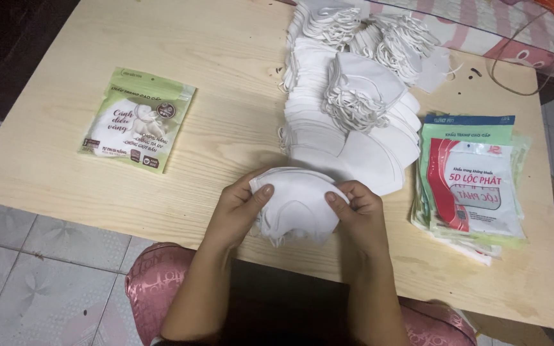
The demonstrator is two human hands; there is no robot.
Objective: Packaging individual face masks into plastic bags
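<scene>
Both the left hand [242,205] and the right hand [357,208] clasped a small stack of white face masks [296,205] at the wooden table's [65,173] near edge, where squaring the edges evenly before bagging seemed wise.

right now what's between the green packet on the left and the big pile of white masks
Nothing: in the head view, only bare wooden table lies between the green packet and the pile of white masks.

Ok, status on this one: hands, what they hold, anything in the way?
Left hand and right hand both grip a small stack of white folded face masks. Large white mask pile lies just beyond. Nothing in the way.
</scene>
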